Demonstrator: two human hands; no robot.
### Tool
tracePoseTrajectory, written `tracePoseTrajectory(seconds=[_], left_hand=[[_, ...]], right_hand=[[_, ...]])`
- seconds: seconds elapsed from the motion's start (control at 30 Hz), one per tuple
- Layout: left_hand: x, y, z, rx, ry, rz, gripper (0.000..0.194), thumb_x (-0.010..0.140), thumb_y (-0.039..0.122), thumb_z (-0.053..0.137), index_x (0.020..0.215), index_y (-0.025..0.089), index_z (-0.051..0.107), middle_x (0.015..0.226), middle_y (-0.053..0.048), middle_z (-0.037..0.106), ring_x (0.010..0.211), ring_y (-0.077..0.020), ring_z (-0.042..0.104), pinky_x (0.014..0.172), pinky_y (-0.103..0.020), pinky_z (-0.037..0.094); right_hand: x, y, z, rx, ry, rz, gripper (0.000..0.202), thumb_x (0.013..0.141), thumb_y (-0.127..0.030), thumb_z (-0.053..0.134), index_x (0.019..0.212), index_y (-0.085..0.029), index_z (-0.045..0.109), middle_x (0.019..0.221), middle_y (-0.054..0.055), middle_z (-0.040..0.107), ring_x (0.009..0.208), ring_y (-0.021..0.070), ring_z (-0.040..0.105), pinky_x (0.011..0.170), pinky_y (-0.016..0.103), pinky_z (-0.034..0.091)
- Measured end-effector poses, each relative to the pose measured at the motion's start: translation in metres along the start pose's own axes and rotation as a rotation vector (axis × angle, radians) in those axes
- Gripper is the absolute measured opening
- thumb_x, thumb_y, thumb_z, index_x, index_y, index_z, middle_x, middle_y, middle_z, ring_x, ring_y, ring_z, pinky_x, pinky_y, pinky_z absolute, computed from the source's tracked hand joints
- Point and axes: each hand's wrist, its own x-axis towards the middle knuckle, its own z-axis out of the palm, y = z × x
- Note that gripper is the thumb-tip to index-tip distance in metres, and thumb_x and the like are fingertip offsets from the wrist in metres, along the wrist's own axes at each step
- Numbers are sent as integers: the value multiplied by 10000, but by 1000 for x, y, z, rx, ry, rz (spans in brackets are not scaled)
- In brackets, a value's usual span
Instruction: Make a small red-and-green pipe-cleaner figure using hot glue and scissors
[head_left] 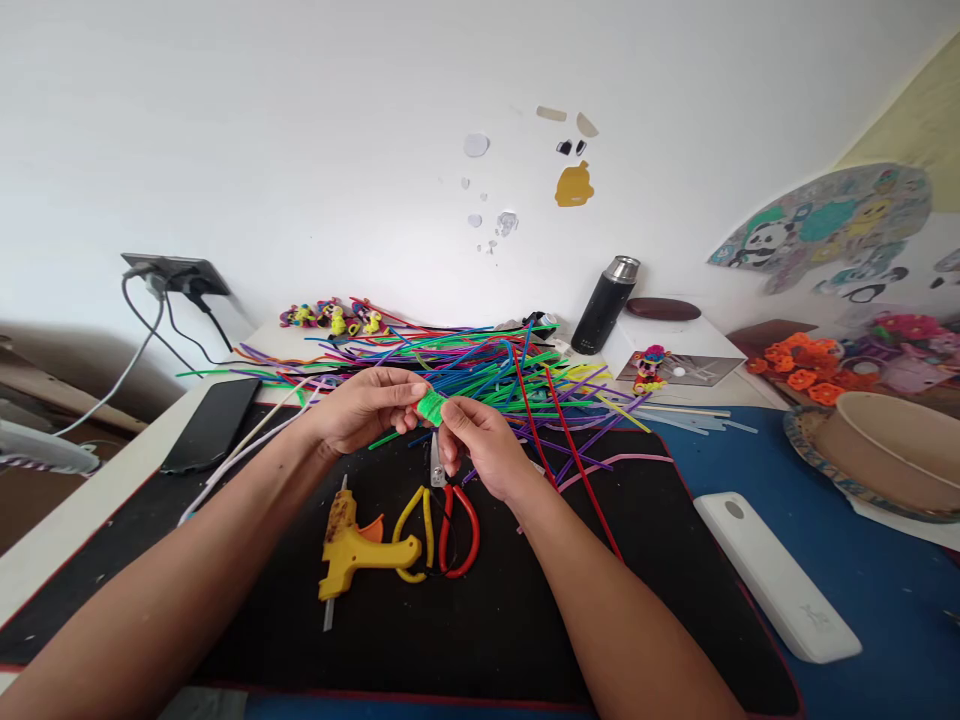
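Forearms (pixel 187 570) reach in from the near edge; green fuzzy piece between both hands

Surface: black mat (pixel 480 650) with red edging, laid over a white tabletop (pixel 52 560) at left and a blue covering (pixel 892 610) at right. Black phone (pixel 212 425) on the left part of the mat. Yellow glue gun (pixel 352 550) lies on the mat below the hands, clear stick out of its rear. Just beside it, yellow handles (pixel 429 525) and red handles (pixel 475 530) of hand tools; metal ends partly hidden. Loose heap of multicoloured fuzzy stems (pixel 480 375) spreads behind the hands. White oblong device (pixel 776 580) on the blue covering, round bowl (pixel 900 445) beyond, orange pieces (pixel 806 365) near the wall.

Room: white wall (pixel 300 140), stickers, dark socket panel (pixel 176 274) with cords at left. Small colourful figures (pixel 330 318) at the back left. Black flask (pixel 604 308) tilted beside a white box (pixel 675 355); dark oval case (pixel 664 309) on top of the box.

Hands: left hand (pixel 373 410) closed, thumb and fingers pinching one end of the bright green fuzzy piece (pixel 430 408). Right hand (pixel 484 445) pinches its other end, lower fingers loosely curled. Hands close together, piece held above the mat.
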Motion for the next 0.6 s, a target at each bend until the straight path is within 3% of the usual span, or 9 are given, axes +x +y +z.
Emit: tracePoseTrajectory(seconds=[0.37, 0.6], left_hand=[[1, -4, 6, -35, 17, 14, 438, 657, 445, 1083, 820, 125, 832, 714, -52, 765, 543, -102, 632, 509, -191, 517], [3, -1, 14, 28, 89, 58, 444, 645, 437, 1094, 821, 133, 822, 696, -41, 770, 601, -126, 689, 578, -206, 571]], right_hand=[[0, 1, 1, 36, 19, -32, 575, 886, -766, 787, 788, -235, 588, 579, -67, 573, 469, 123, 533, 504, 271, 431], [5, 5, -7, 22, 117, -2, 610, 860, -798, 777, 790, -223, 588, 587, -49, 607, 454, 117, 558, 482, 255, 394]])
